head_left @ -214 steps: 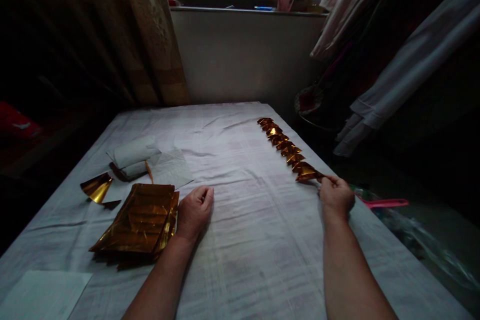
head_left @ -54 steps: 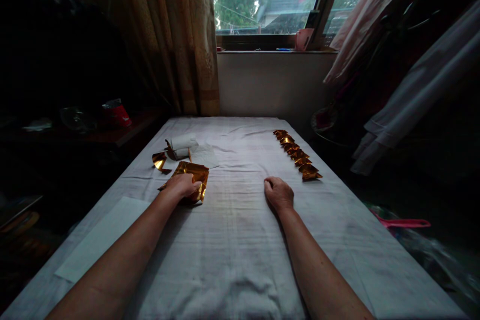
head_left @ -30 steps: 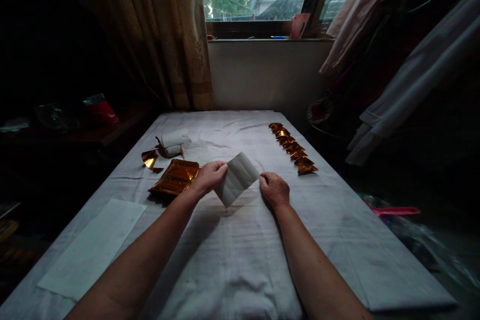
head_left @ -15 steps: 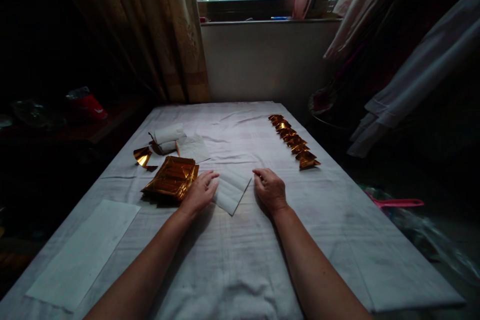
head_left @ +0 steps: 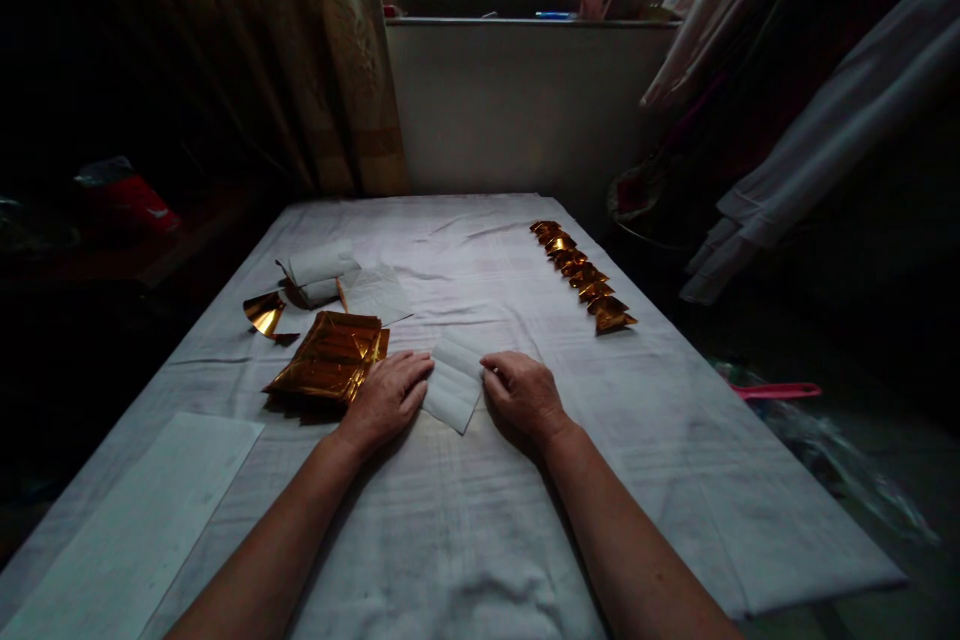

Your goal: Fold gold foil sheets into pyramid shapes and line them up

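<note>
While the white sheet (head_left: 452,387) lies flat and cornerwise on the worktop (head_left: 457,510), the left hand (head_left: 385,397) rests loosely open at its left edge, and the right hand (head_left: 525,398), fingers curled, meets its right corner, pinch unconfirmed.

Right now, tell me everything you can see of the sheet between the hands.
The sheet looks like paper, pale grey on top, four-sided, with faint parallel creases. It lies roughly flat on the white cloth, turned cornerwise. The left hand touches its left edge and the right hand its right corner; any grip is unclear.
</note>
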`<state>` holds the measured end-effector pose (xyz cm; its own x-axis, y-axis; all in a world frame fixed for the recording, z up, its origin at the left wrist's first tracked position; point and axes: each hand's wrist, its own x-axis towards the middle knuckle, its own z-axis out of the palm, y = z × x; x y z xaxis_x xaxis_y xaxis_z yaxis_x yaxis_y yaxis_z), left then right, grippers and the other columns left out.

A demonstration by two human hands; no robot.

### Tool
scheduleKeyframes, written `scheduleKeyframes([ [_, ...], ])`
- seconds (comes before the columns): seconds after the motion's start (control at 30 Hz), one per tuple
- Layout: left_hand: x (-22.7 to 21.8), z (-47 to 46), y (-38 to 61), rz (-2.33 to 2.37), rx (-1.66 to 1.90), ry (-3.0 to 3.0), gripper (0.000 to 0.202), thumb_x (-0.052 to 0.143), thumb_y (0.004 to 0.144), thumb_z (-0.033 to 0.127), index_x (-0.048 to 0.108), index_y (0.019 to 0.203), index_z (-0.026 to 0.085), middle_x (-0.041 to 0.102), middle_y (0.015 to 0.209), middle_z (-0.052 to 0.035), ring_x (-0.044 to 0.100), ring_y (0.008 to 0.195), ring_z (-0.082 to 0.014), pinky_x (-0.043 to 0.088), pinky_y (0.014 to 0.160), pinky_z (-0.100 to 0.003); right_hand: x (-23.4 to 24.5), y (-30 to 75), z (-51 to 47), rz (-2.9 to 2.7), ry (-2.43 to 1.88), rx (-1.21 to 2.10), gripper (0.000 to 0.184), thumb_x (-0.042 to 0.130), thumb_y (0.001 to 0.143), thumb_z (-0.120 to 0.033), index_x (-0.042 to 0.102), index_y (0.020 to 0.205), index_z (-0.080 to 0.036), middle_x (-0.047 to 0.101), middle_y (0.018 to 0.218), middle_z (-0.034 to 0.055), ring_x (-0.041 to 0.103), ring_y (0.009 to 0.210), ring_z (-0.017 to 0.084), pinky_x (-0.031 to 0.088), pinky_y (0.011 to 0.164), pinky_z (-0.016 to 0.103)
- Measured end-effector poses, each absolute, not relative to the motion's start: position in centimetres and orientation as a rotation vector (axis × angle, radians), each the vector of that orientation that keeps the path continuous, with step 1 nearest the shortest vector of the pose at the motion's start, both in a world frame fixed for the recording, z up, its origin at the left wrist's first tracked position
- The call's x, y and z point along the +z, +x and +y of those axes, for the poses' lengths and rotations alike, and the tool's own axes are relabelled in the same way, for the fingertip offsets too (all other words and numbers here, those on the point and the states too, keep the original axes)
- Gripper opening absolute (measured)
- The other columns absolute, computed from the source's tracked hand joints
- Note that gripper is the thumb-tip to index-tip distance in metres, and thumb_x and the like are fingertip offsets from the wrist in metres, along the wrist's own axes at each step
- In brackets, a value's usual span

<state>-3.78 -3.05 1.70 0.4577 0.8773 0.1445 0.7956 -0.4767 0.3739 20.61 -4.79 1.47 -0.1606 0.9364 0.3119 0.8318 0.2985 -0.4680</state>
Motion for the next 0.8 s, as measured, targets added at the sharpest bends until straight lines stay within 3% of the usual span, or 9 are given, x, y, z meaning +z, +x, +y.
scheduleKeyframes([
  [0.1,1.4,-3.5,-3.7,1.423,0.392,2.528,0.043,0.051,0.093,0.037,0.061,0.132,0.022,0.056,0.144,-0.0084,0.044,0.138,-0.029,0.033,0.116,-0.05,1.3,20.1,-4.7,-2.053,-1.495,0.254,0.019,0.055,0.087,-0.022,0.072,0.097,-0.022,0.075,0.097,0.0053,0.067,0.092,0.02,0.05,0.087,0.031],
  [0.27,1.4,-4.3,-3.5,1.323,0.309,2.607,0.073,0.064,0.083,0.056,0.047,0.145,0.022,0.043,0.153,-0.0112,0.033,0.145,-0.0319,0.024,0.119,-0.052,0.9,20.1,-4.7,-2.074,-1.376,0.306,0.023,0.056,0.085,-0.019,0.07,0.103,-0.022,0.073,0.104,0.0062,0.066,0.097,0.02,0.05,0.091,0.033],
  [0.57,1.2,-5.1,-2.1,1.547,0.379,2.596,0.062,0.06,0.087,0.053,0.053,0.14,0.021,0.052,0.147,-0.013,0.044,0.138,-0.0338,0.026,0.118,-0.057,1.2,19.3,-5.3,-2.305,-1.165,0.296,0.039,0.073,0.079,-0.037,0.067,0.115,-0.022,0.066,0.124,0.0108,0.06,0.116,0.025,0.044,0.101,0.043],
  [0.8,0.4,-5.4,-2.1,1.633,0.399,2.584,0.059,0.058,0.089,0.048,0.052,0.141,0.02,0.05,0.148,-0.0148,0.043,0.139,-0.0329,0.022,0.119,-0.056,1.4,18.5,-5.3,-2.346,-1.224,0.279,0.038,0.072,0.082,-0.038,0.065,0.116,-0.023,0.064,0.128,0.0116,0.057,0.12,0.028,0.045,0.101,0.046],
])
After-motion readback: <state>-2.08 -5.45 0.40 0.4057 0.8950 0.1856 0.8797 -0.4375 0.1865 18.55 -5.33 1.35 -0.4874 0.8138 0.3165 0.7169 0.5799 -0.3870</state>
